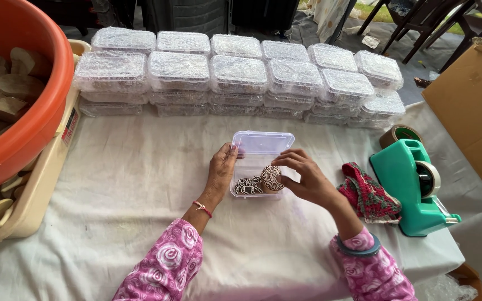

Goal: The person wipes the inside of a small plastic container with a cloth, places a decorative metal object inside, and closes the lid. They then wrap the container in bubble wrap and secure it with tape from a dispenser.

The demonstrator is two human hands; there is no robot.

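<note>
Clear plastic box, open, mid-table on white cloth. Left hand fingers grip its left wall. Right hand fingertips pinch round carved wooden stamp inside box, beside animal-shaped carved stamp. Green tape dispenser at right.

A table draped in a creased white cloth stands in even daylight on a grey floor, with dark chairs and grass beyond its far edge.

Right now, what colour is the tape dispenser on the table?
The tape dispenser is turquoise green, seen in the head view, right of the right hand.
</note>
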